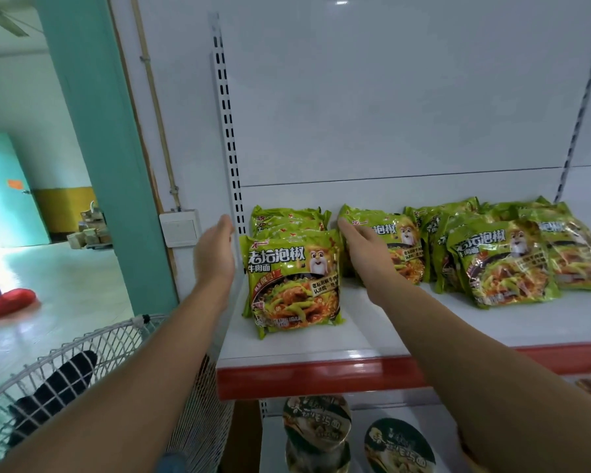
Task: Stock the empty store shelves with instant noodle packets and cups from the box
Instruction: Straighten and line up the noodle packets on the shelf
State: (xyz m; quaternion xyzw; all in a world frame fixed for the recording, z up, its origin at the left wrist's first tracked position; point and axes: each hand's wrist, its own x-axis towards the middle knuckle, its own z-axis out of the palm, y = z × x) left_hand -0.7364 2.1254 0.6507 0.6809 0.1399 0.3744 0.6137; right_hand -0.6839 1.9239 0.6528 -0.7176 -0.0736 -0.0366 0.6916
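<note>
Green instant noodle packets stand in rows on a white shelf [321, 346] with a red front edge. The leftmost row of packets [294, 281] leans upright near the shelf's left end. My left hand [215, 254] is flat and open just left of that row, apart from it. My right hand [365, 254] is open on the row's right side, fingers reaching back between it and the second row [403, 247]. More packets [505, 264] fill the shelf to the right. Noodle cups [316, 425] sit on the shelf below. The box is not in view.
A white wire fan guard [82, 377] stands at lower left, close to my left forearm. A slotted shelf upright [229, 131] rises behind the left row. A teal pillar [99, 131] and a red broom head [7, 302] are on the left.
</note>
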